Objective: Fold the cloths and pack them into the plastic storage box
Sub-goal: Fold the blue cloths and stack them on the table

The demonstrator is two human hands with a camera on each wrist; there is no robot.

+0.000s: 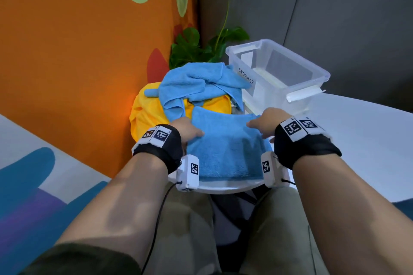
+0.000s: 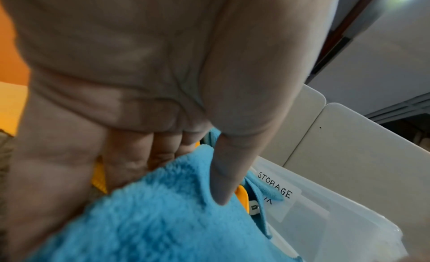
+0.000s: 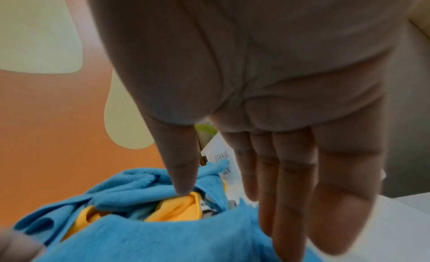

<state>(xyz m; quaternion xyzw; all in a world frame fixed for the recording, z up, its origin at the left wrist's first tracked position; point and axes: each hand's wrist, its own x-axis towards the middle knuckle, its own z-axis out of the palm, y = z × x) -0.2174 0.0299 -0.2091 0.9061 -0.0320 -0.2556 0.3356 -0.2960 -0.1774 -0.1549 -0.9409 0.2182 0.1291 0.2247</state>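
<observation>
A folded blue cloth (image 1: 225, 149) (image 2: 163, 220) (image 3: 163, 242) lies at the near edge of the white table (image 1: 362, 140). My left hand (image 1: 187, 129) (image 2: 139, 82) pinches its left edge, thumb on top and fingers hidden under the fabric. With straight fingers, my right hand (image 1: 268, 121) (image 3: 267, 82) lies against the cloth's right edge, its thumb lifted above the fabric. Behind the folded one, a loose blue cloth (image 1: 196, 82) (image 3: 139, 188) is heaped on a yellow cloth (image 1: 145, 114) (image 3: 181, 209). The clear plastic box (image 1: 321, 75) (image 2: 325, 225), labelled STORAGE, stands open at the back right.
An orange wall (image 1: 78, 51) rises close on the left. A green plant (image 1: 194, 49) fills the corner behind the pile. Bare white tabletop stretches right of the box. My lap is below the table edge.
</observation>
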